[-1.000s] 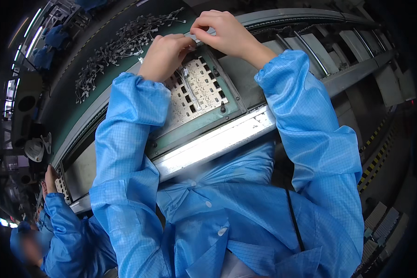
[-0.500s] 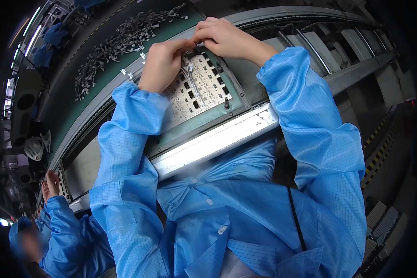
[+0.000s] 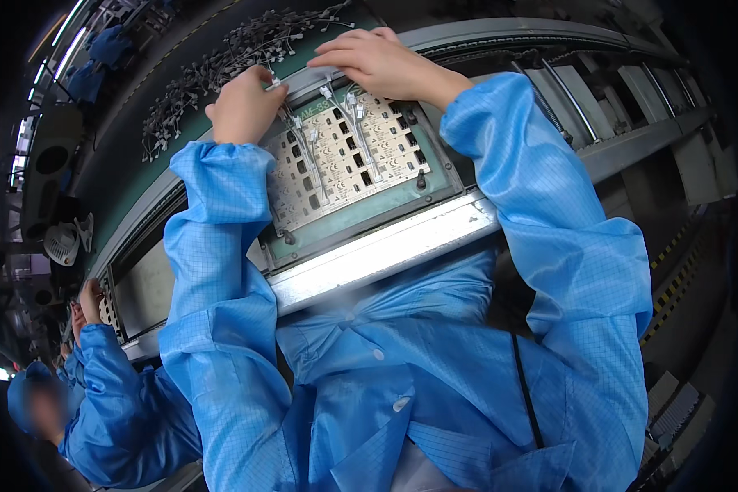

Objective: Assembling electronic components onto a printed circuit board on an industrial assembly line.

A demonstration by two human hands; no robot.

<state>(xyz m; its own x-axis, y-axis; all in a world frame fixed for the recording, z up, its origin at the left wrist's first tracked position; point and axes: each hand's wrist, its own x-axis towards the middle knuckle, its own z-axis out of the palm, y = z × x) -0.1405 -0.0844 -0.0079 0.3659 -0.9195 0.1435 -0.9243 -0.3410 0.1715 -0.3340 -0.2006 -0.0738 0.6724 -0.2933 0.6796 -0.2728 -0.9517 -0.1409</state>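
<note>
In the head view, the left hand [image 3: 246,107] is curled at the upper left corner of a pale circuit-board panel [image 3: 336,168], a white connector showing by its fingertips; I cannot tell whether they are clamped on it. The right hand [image 3: 385,66] reaches over the panel's top edge, fingers stretched out and apart from the thumb, with nothing visibly gripped. The panel lies in a green carrier [image 3: 361,215], with white leads [image 3: 310,160] across its face. These leads look loose enough that a cuff or fingertip could drag them askew, and connectors near the top edge might snag. Beyond, dark cables [image 3: 205,82] heap on a green bench [image 3: 111,209]; a shiny metal rail [image 3: 385,246] runs nearest the body, rollers [image 3: 566,98] to the right. A blue-sleeved co-worker [image 3: 131,418] sits lower left, and yellow-black tape [image 3: 672,303] marks the dim floor.
</note>
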